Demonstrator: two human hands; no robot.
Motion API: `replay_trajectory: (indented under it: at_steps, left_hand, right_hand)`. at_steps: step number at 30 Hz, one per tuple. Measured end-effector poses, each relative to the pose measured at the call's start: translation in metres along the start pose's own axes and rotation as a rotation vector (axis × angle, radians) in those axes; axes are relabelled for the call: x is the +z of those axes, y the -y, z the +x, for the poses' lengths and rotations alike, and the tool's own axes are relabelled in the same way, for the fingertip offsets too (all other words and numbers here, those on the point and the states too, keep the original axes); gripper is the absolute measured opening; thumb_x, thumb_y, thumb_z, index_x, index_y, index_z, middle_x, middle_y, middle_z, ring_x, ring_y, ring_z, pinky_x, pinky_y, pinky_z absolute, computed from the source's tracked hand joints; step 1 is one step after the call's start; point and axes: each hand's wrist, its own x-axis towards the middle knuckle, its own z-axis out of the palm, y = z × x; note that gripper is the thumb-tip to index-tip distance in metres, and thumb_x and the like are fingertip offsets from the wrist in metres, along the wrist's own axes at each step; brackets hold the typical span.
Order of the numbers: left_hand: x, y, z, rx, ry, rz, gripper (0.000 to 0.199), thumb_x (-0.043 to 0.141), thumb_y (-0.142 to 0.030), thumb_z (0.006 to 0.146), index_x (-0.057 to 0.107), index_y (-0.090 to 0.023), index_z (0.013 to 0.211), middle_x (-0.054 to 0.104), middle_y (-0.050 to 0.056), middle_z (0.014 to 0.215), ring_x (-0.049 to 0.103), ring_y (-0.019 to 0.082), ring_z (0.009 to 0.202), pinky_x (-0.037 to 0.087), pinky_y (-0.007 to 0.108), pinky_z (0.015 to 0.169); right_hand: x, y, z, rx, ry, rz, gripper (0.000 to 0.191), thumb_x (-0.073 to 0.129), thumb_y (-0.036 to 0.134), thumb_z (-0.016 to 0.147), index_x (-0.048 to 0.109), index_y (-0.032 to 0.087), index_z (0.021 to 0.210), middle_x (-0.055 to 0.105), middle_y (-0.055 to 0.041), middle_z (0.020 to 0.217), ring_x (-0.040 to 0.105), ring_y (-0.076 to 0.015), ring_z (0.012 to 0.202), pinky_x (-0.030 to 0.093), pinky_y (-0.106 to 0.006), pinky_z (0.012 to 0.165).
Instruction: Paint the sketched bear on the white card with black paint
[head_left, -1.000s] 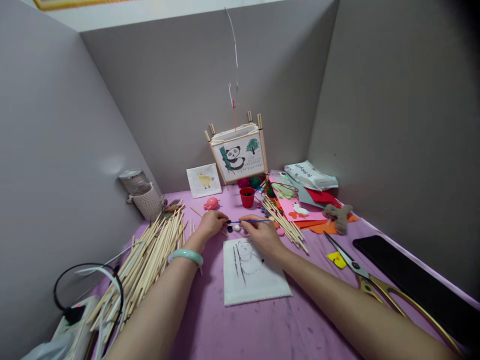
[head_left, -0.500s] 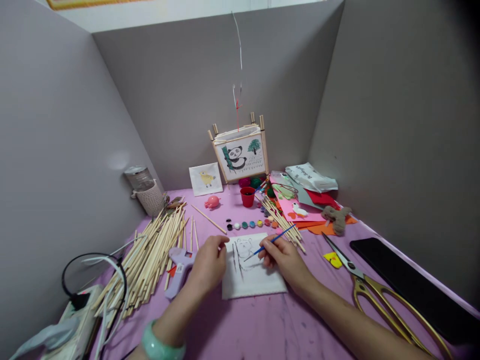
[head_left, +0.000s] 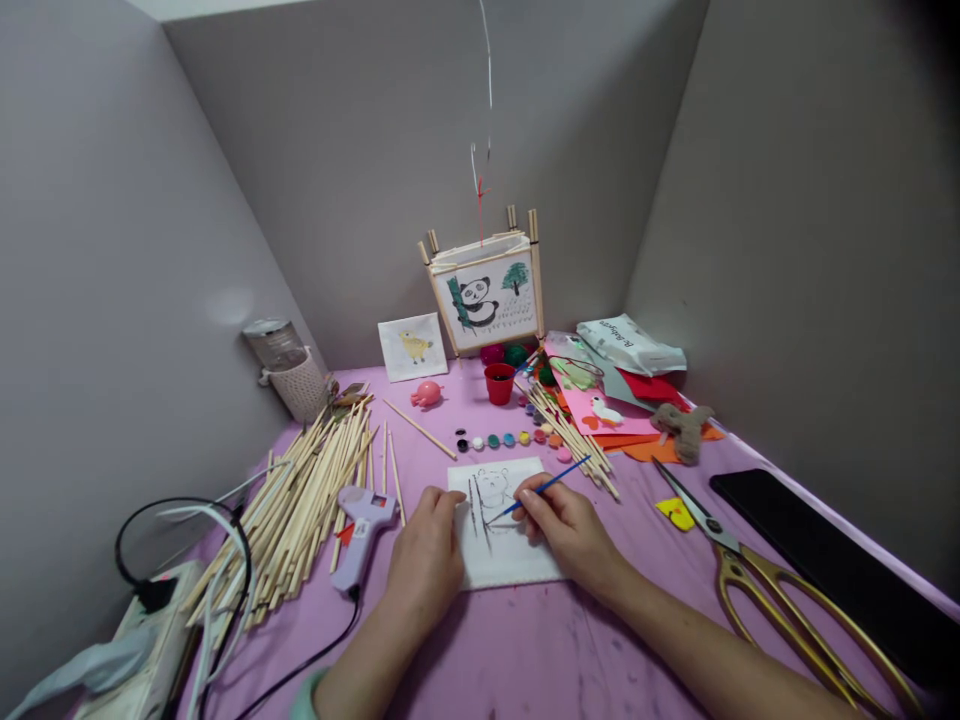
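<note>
A blue paintbrush point(head_left: 551, 480) is pinched between the thumb and fingers of my right hand point(head_left: 568, 525). Its tip meets a small white canvas point(head_left: 517, 572), beside dark lines and a faint panda-like sketch. My left hand point(head_left: 429, 545) is closed at the canvas's left edge, thumb on top; its other fingers are partly hidden. Just beyond the canvas runs a strip of small paint pots point(head_left: 508, 440) in several colours. Farther back stands a red cup point(head_left: 499, 385) of dark liquid. A framed panda picture point(head_left: 491, 300) hangs from a red string.
Wooden sticks point(head_left: 300, 510) and a lilac glue gun point(head_left: 362, 535) lie left. Gold-handled scissors point(head_left: 724, 540) and a black slab point(head_left: 817, 550) lie right. Coloured paper point(head_left: 600, 408) and more sticks point(head_left: 577, 435) sit back right. Grey partitions point(head_left: 360, 150) enclose the purple-covered table.
My left hand has shifted toward me along the canvas's left edge. The brush tip has moved slightly left, near the dark lines. The head view has tipped downward a little.
</note>
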Motion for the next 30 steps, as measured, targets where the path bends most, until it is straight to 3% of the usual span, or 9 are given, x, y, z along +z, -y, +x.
replay_trajectory:
  at_steps: [30]
  left_hand:
    - [-0.0022, -0.0018, -0.0004, 0.005, 0.013, -0.021, 0.037, 0.039, -0.007, 0.086, 0.054, -0.019, 0.118, 0.055, 0.008, 0.109, 0.058, 0.019, 0.095, 0.044, 0.03, 0.083]
  right_hand:
    - [-0.002, 0.0077, -0.0064, -0.024, -0.044, -0.105, 0.023, 0.052, 0.037, 0.089, 0.056, 0.019, 0.076, 0.06, 0.0021, 0.061, 0.05, -0.0108, 0.052, 0.038, -0.022, 0.051]
